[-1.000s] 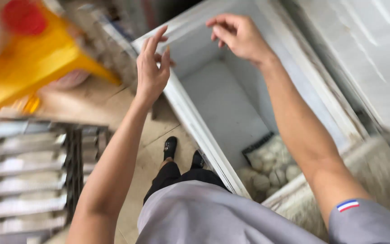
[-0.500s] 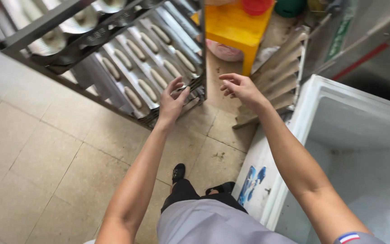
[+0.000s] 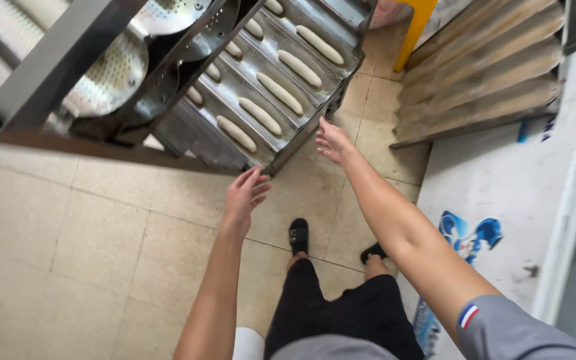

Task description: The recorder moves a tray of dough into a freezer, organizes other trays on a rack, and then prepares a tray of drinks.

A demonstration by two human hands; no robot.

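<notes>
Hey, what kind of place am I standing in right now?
Most likely a bakery kitchen. A metal rack holds a perforated tray of raw dough sticks, and more grooved trays lean nearby on the tiled floor.

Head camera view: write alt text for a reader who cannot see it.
Seen from above, a person's left hand and right hand, both open, reach for the near edge of a perforated metal tray of long unbaked dough pieces in a metal rack. Below are a tiled floor and black sandals.
</notes>
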